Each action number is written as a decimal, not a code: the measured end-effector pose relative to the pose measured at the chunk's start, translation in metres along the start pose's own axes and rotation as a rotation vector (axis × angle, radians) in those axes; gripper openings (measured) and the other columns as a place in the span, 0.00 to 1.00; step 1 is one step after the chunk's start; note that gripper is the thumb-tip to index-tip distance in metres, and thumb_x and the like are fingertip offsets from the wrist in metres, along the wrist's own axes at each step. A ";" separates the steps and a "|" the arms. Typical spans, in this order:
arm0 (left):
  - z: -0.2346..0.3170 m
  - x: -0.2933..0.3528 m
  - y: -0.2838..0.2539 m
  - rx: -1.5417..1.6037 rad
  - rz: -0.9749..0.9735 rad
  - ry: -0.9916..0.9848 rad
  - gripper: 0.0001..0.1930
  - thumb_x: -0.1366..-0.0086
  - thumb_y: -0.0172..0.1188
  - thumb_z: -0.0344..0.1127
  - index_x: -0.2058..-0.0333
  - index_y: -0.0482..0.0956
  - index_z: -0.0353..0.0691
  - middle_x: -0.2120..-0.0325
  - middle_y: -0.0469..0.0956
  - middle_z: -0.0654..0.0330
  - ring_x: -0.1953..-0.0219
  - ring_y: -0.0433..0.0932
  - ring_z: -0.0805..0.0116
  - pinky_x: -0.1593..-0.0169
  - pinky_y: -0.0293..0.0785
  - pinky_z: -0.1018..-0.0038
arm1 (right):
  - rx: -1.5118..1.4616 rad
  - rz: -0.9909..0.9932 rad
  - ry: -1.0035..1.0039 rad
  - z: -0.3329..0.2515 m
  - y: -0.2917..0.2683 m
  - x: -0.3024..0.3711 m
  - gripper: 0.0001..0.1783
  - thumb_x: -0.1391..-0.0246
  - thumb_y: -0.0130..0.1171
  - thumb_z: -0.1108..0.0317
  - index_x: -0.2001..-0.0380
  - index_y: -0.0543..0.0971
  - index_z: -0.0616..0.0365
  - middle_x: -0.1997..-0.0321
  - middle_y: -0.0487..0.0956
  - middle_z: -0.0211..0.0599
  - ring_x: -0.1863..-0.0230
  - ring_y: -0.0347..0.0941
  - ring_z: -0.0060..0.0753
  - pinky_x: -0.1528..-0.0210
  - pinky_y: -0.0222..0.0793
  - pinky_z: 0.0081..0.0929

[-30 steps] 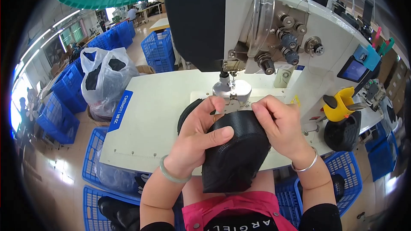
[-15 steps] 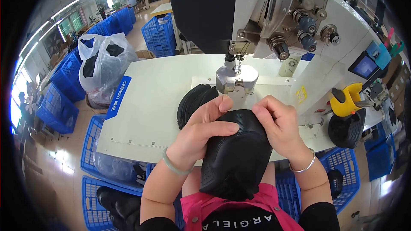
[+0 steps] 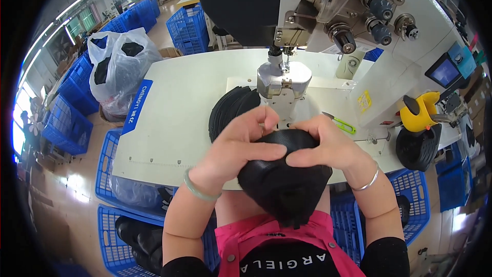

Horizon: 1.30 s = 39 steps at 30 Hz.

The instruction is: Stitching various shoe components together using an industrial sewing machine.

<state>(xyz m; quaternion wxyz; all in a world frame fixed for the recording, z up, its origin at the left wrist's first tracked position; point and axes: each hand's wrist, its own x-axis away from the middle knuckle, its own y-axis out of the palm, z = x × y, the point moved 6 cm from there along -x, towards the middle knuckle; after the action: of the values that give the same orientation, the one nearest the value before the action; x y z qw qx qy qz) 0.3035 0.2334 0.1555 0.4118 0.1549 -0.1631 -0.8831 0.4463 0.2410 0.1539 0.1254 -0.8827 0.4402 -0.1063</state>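
Observation:
Between my two hands is a black shoe upper (image 3: 287, 187), held over my lap at the front edge of the sewing machine table (image 3: 159, 138). My left hand (image 3: 238, 146) grips its far end, the thumb pressed flat on the perforated part. From the other side my right hand (image 3: 333, 143) pinches the same end, and the two thumb tips lie close together. The fingers behind the upper are partly hidden. Just beyond my left hand lies a fanned stack of black pieces (image 3: 228, 110). Green-handled thread snips (image 3: 342, 123) rest on the table beyond my right hand.
The sewing machine's metal post (image 3: 282, 84) rises beyond my hands, under the needle. At right are a yellow holder (image 3: 420, 115) and stacked black pieces (image 3: 417, 149). Blue crates (image 3: 105, 225) flank my legs; a stuffed plastic bag (image 3: 125, 66) stands left of the table.
My right thumb has moved left onto the upper, close to the left thumb. The upper's near end has tipped and looks shorter. The green snips have come into sight.

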 end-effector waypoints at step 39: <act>-0.016 0.004 -0.018 0.078 -0.051 -0.095 0.14 0.38 0.57 0.22 0.55 0.66 0.39 0.61 0.76 0.61 0.59 0.75 0.80 0.57 0.71 0.85 | -0.740 0.072 0.030 0.039 0.009 -0.013 0.07 0.44 0.62 0.68 0.69 0.83 0.62 0.70 0.82 0.30 0.71 0.76 0.17 0.66 0.71 0.16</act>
<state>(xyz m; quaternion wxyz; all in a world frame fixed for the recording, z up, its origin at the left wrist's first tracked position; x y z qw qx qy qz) 0.2947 0.2385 0.1330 0.3745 0.1331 -0.2125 -0.8927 0.4437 0.2511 0.1134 -0.2049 -0.8505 0.4816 0.0515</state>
